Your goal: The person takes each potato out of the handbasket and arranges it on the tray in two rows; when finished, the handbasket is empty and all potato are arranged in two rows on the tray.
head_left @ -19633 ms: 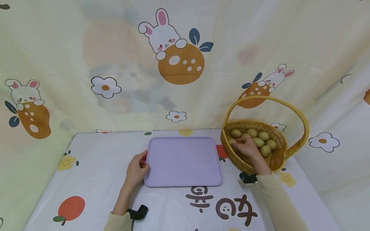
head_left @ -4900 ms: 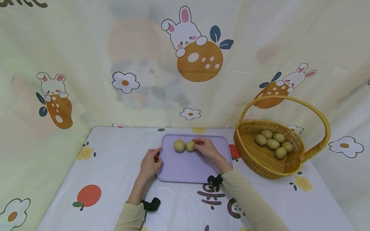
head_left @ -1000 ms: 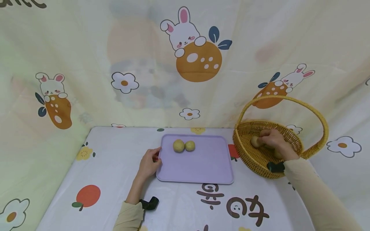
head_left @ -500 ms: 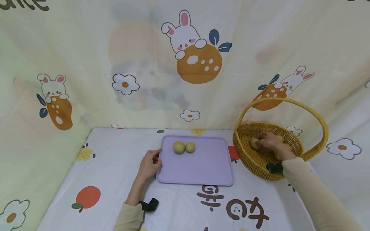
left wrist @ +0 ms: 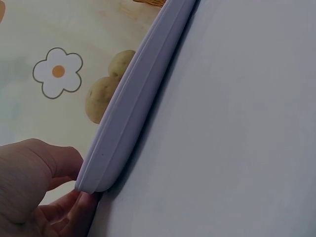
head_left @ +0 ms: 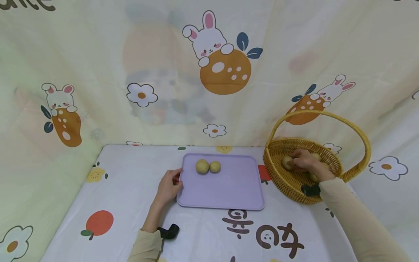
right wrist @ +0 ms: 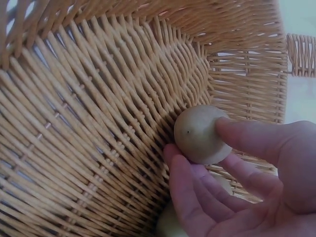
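Note:
The lilac tray (head_left: 226, 189) lies flat on the table. Two potatoes, a larger one (head_left: 202, 166) and a smaller one (head_left: 215, 167), sit side by side near its back left corner. My left hand (head_left: 168, 186) holds the tray's left edge; in the left wrist view the thumb and fingers meet the rim (left wrist: 126, 116). Inside the wicker basket (head_left: 280, 183), my right hand (head_left: 306, 162) grips a potato (right wrist: 197, 133) between thumb and fingers, seen in the right wrist view. Below that hand, another potato (right wrist: 170, 223) is partly visible; more are half hidden behind the hand.
The basket's tall arched handle (head_left: 356, 133) rises over its right side. A printed tablecloth (head_left: 131, 174) covers the table, and a printed curtain (head_left: 170, 123) hangs behind it. Dark wrist cameras (head_left: 169, 231) sit at both sleeves.
Earlier the tray was bare; then my right hand set a second potato on it, returned to the basket and took hold of another potato. My left hand stays at the tray edge.

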The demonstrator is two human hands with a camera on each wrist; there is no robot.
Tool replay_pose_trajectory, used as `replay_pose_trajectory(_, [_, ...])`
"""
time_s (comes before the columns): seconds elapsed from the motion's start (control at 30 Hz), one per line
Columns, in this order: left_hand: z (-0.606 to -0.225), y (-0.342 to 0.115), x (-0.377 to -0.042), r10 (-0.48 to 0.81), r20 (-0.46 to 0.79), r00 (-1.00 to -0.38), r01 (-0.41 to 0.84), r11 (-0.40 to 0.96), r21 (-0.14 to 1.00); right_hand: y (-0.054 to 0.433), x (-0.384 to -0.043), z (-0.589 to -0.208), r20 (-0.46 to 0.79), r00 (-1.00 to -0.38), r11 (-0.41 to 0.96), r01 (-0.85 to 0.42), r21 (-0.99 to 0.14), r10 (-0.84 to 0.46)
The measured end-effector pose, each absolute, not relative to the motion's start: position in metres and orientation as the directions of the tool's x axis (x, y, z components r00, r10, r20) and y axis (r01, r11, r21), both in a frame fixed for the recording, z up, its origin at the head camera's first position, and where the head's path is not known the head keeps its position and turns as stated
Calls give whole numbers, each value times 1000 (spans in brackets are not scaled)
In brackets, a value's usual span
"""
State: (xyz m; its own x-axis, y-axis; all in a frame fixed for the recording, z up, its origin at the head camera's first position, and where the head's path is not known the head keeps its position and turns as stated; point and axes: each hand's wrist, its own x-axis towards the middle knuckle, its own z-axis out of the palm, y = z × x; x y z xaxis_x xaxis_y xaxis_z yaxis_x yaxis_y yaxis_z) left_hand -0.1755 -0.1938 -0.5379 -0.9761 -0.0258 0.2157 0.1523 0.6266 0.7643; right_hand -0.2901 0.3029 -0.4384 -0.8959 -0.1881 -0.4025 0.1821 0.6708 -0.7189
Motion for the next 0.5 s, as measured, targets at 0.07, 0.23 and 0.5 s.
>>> replay_pose_trajectory(0.07, [-538,-194,-175,-25,215,-976,152,627,764,303,-289,-438,-398,-896,664,177,-727,-197])
replay_pose_trajectory(0.23, [-537,-193,-175,-23,212,-977,151,629,763,306,-287,-436,-399,-890,645,175,-744,-220])
replay_pose_trajectory(0.5, [-536,-193,-175,-26,200,-979,139,628,766,300,-286,-426,-410,-892,617,215,-757,-192])
